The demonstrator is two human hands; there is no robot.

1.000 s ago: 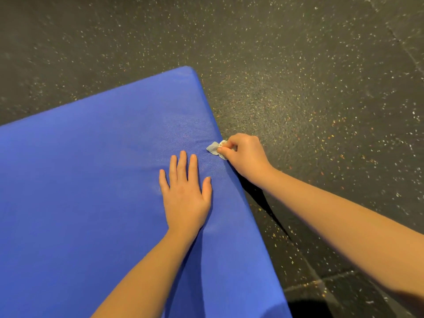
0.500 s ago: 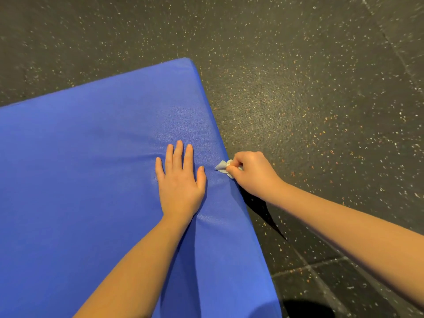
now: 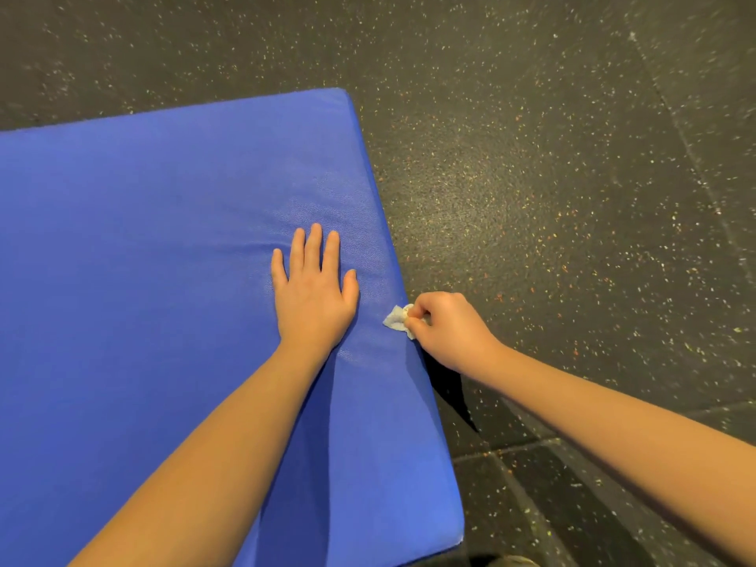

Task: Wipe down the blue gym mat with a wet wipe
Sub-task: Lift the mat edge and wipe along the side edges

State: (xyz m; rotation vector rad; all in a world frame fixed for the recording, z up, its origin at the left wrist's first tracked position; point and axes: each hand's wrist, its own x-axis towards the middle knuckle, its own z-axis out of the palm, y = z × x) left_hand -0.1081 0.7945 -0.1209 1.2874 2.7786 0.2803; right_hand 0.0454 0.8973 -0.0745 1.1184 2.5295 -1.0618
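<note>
Nearest the camera, two bare forearms reach forward, the left one over the blue gym mat (image 3: pixel 143 239) and the right one over the dark speckled floor (image 3: pixel 564 190) beside it. The mat lies flat on that floor and fills the left and lower part of the view, its rounded near-right corner low in the frame. Further on, the left hand (image 3: pixel 313 298) rests palm down on the mat, fingers straight and slightly spread, just in from the right edge. Beside it, the right hand (image 3: pixel 448 331) sits at that right edge with its fingers curled, pinching a small crumpled wet wipe (image 3: pixel 396 319) between thumb and fingertips. The wipe's pale free corner touches the mat's top surface right at the edge, near the left thumb but apart from it. A dark shadow falls on the floor under the right wrist. Beyond the hands the mat runs to its far-right corner, and speckled floor, crossed by faint seams, extends past it.
</note>
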